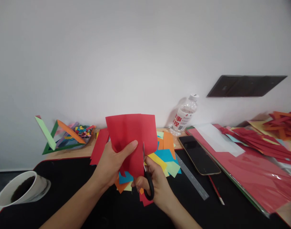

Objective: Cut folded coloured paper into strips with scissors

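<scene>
Pale wall behind black mat | far left: white cup of dark liquid | centre: left hand pinching red paper, held up above loose coloured scraps | right hand curled round black-handled scissors, blades at the paper | bottle, its label in red characters, the upper perhaps 事, too soft to be sure | ruler | dark-screened phone

Clear capped bottle and dark panel being backed by a pale wall, black phone being flanked by a ruler and met by a slim red stick, dark liquid being held in a white cup
</scene>
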`<state>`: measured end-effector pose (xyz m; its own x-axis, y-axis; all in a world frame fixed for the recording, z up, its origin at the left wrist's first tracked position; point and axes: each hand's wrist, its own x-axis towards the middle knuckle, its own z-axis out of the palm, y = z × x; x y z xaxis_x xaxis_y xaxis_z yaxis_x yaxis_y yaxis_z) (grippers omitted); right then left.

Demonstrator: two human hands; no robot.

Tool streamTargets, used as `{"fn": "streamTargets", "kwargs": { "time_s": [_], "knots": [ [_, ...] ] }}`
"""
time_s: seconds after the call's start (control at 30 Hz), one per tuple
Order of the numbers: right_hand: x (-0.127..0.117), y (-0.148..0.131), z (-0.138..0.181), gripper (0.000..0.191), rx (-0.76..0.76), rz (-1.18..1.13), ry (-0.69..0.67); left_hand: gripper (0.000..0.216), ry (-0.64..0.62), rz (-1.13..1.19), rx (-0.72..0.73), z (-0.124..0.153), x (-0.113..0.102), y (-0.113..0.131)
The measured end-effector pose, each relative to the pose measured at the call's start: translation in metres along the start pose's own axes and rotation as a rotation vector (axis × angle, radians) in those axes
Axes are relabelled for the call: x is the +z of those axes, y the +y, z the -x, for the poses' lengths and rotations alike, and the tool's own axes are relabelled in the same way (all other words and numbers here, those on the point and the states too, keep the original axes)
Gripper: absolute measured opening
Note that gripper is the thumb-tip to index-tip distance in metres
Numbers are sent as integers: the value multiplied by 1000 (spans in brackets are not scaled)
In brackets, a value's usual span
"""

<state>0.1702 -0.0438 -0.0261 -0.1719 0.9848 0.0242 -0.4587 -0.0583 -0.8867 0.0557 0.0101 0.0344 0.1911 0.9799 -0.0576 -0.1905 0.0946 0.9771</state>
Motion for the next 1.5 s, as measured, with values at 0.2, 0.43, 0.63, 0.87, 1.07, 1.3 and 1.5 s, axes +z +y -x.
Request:
{"fn": "streamTargets", "kwargs": {
  "time_s": [0.2, 0.43, 0.63, 0.87, 1.07, 1.3, 1.5],
  "knots": [
    [-1, -1, -1, 51, -65, -4, -26, 18, 4, -2, 16, 1, 0, -2],
    [-2, 1, -1, 47, -100, -41, -35, 19, 3, 7, 24, 0, 1, -1],
    [-2, 5, -2, 48, -85, -53, -25, 18, 14, 7, 24, 2, 0, -1],
    [-1, 0, -1, 47, -62, -22, -25, 16, -7, -1, 31, 0, -1, -3],
    [-1, 1, -1, 48, -41, -27, -14, 15, -10, 5, 32, 1, 0, -3],
    [0, 4, -1, 46, -28, -43, -3, 15, -11, 0, 33, 3, 0, -2],
    [0, 3, -2, 46, -18, -25, 5, 15, -6, -2, 33, 3, 0, -2]
  ]
}}
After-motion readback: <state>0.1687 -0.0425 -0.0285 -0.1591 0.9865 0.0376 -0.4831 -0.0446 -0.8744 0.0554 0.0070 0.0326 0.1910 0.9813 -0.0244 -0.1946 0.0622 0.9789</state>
